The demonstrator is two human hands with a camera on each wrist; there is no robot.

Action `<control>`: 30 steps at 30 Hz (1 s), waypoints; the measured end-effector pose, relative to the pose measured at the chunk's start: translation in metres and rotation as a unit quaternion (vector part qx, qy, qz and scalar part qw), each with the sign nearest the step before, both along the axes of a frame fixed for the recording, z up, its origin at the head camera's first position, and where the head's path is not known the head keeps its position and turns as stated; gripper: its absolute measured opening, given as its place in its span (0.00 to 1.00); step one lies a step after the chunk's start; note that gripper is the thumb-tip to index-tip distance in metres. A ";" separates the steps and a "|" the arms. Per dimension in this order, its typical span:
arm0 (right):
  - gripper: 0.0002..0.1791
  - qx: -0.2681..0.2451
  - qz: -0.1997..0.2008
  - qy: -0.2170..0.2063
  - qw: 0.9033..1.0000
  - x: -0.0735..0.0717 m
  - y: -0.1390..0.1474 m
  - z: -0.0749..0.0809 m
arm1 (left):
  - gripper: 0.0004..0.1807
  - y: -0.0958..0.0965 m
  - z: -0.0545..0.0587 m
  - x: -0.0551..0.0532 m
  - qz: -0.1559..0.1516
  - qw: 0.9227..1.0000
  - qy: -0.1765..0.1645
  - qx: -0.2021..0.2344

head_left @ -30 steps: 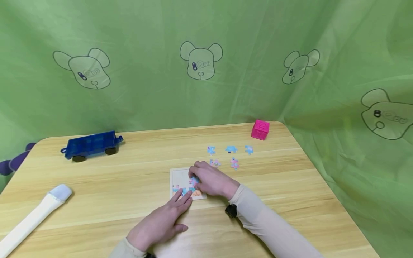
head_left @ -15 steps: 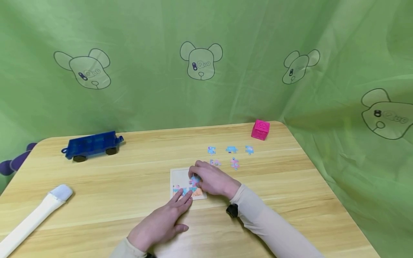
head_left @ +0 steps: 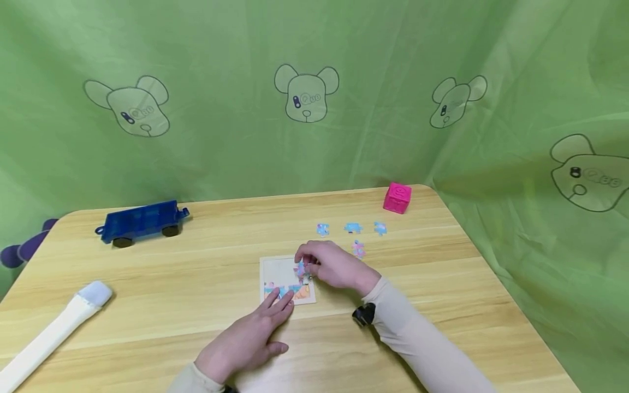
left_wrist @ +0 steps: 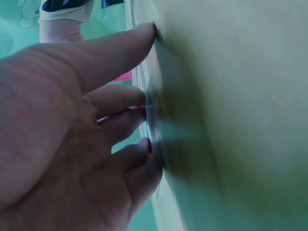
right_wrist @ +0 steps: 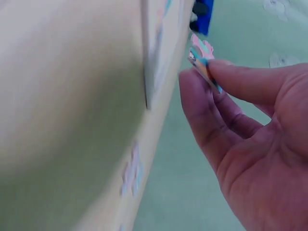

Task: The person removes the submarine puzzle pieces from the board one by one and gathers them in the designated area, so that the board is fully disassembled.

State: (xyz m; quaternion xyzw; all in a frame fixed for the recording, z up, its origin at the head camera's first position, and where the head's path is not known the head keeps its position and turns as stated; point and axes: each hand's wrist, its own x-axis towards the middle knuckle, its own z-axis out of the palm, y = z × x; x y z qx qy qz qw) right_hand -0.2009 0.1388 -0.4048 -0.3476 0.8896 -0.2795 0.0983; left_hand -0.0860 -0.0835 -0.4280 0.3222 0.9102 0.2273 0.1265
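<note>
A square puzzle tray [head_left: 262,267] lies on the table with several pieces laid along its near side. My right hand [head_left: 339,266] pinches a pink and blue puzzle piece [head_left: 300,269] between thumb and fingers over the right side of the tray. The right wrist view shows this piece [right_wrist: 203,48] lifted off the table and tilted, with its lower part behind the thumb. My left hand [head_left: 248,338] lies with its fingers extended, fingertips on the tray's near edge. In the left wrist view, the fingers [left_wrist: 137,159] rest at the tray's edge with the thumb apart.
Beyond the tray lie several loose pieces: one at the left [head_left: 322,229], a blue one [head_left: 352,227], another [head_left: 380,228] and a pink one [head_left: 358,249]. A pink cube [head_left: 397,197], a blue toy wagon [head_left: 142,221] and a white strap-like object [head_left: 54,327] surround them.
My right hand has lifted from the tray and shifted slightly right with the puzzle piece pinched. One loose piece is now out of sight by that hand. The left hand stays in place.
</note>
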 end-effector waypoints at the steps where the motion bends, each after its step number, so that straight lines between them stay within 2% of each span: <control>1: 0.09 -0.008 -0.003 -0.001 1.000 -0.001 0.005 0.001 | 0.39 0.000 0.000 0.000 0.000 1.000 -0.001 0.000; 7: 0.11 -0.040 -0.025 0.002 0.999 -0.009 0.041 0.011 | 0.40 0.002 -0.001 0.002 0.000 1.000 -0.001 -0.002; 13: 0.10 -0.041 -0.083 -0.006 0.996 -0.019 0.084 0.016 | 0.40 0.002 -0.001 0.002 0.002 1.000 0.000 -0.003; 17: 0.08 -0.035 -0.120 -0.020 0.992 -0.026 0.111 0.014 | 0.40 0.002 -0.001 0.002 0.004 1.000 0.000 -0.004; 22: 0.08 -0.022 -0.140 -0.033 0.989 -0.033 0.138 0.008 | 0.41 0.001 -0.001 0.002 0.007 1.000 -0.001 -0.005; 30: 0.10 0.010 -0.169 -0.066 0.983 -0.041 0.160 -0.004 | 0.41 0.001 -0.001 0.001 0.005 1.000 -0.002 -0.003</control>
